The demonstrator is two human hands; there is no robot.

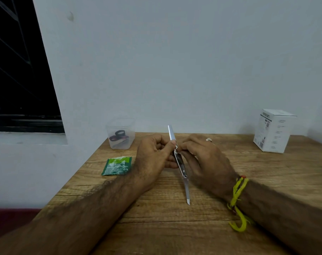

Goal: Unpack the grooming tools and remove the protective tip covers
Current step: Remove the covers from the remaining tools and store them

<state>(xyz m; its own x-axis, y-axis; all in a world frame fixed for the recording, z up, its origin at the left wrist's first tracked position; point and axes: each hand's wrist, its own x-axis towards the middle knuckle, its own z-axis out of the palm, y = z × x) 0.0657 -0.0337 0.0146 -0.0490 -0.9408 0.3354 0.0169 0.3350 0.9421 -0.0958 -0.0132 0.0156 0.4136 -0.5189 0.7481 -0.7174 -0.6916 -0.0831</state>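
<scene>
A slim silver metal grooming tool [182,170] is held above the wooden table [175,227], its pointed tip toward me and its flat end sticking up past my fingers. My left hand [154,159] pinches the tool's upper part between thumb and fingers. My right hand [202,159] pinches it at the same spot from the other side, fingers curled; a ring sits on one finger. A torn green packet [117,166] lies on the table left of my left hand. I cannot tell whether a tip cover is on the tool.
A clear plastic container [120,134] holding dark ring-handled items stands at the back left by the wall. A white printed box [273,130] stands at the back right. Yellow thread is tied round my right wrist [237,199]. The table's left edge runs diagonally.
</scene>
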